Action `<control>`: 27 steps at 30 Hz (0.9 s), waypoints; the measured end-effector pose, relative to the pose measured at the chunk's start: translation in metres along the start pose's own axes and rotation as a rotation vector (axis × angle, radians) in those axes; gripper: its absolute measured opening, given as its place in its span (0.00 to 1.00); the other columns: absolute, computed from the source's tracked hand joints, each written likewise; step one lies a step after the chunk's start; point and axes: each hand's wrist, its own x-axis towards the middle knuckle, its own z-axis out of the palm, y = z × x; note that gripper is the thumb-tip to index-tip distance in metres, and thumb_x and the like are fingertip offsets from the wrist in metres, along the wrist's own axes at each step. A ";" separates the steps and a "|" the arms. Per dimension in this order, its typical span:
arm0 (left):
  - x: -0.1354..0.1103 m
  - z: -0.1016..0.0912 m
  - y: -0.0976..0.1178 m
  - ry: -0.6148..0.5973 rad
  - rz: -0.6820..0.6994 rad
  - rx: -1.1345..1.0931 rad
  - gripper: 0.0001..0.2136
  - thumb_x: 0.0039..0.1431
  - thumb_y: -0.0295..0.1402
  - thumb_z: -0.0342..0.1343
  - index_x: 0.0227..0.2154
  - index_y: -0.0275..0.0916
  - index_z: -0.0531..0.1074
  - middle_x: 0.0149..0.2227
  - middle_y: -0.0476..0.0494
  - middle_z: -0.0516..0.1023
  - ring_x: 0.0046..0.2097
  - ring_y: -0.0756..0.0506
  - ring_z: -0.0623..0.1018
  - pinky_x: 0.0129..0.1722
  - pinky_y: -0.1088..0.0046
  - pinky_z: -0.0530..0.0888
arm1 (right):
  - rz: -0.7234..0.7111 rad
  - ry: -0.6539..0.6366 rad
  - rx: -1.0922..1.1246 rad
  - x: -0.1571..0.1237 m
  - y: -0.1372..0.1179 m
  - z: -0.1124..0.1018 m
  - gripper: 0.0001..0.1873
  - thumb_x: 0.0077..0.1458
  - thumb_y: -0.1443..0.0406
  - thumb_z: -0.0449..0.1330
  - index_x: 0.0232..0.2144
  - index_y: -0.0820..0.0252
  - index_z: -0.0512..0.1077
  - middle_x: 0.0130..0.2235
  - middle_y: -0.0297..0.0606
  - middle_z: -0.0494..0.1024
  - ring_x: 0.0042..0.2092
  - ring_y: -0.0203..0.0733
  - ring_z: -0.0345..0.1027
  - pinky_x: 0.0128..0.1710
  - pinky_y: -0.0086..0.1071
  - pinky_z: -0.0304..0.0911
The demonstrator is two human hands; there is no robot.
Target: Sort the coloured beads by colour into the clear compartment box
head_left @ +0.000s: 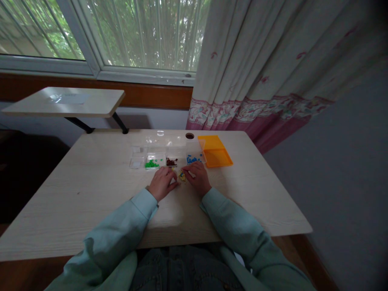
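My left hand (162, 182) and my right hand (197, 177) rest on the pale wooden table (91, 190), fingers curled toward each other. Between their fingertips lies a small heap of tiny beads (182, 176), yellowish with some blue. Both hands pinch at this heap; what each holds is too small to make out. Just beyond the hands stands a clear compartment box (165, 155) holding green beads (152, 164), dark red beads (171, 162) and blue beads (194, 159). Its orange lid (215, 151) lies open to the right.
A cable hole (189, 136) sits near the table's far edge. A second small table (65, 102) stands behind to the left under the window. A patterned curtain (273, 72) hangs at the right. The table's front edge is at my lap.
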 end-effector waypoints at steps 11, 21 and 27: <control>0.003 0.005 -0.010 0.169 0.010 -0.073 0.10 0.62 0.38 0.50 0.31 0.39 0.70 0.33 0.43 0.69 0.39 0.44 0.68 0.40 0.66 0.66 | -0.042 -0.022 0.003 -0.001 0.000 0.001 0.06 0.57 0.64 0.58 0.33 0.56 0.76 0.31 0.36 0.78 0.36 0.40 0.67 0.41 0.37 0.61; 0.003 0.007 -0.014 0.287 -0.035 -0.262 0.12 0.63 0.38 0.48 0.25 0.39 0.66 0.29 0.46 0.68 0.36 0.46 0.68 0.37 0.68 0.65 | -0.229 -0.161 0.036 -0.005 -0.005 0.010 0.15 0.56 0.60 0.60 0.46 0.54 0.73 0.30 0.35 0.76 0.36 0.40 0.66 0.41 0.36 0.59; 0.003 0.009 -0.011 0.258 -0.013 -0.286 0.14 0.64 0.37 0.47 0.23 0.39 0.66 0.28 0.46 0.67 0.35 0.47 0.67 0.36 0.69 0.65 | -0.243 -0.102 0.033 -0.005 -0.007 0.011 0.08 0.56 0.63 0.59 0.39 0.56 0.75 0.28 0.35 0.77 0.34 0.39 0.66 0.40 0.35 0.60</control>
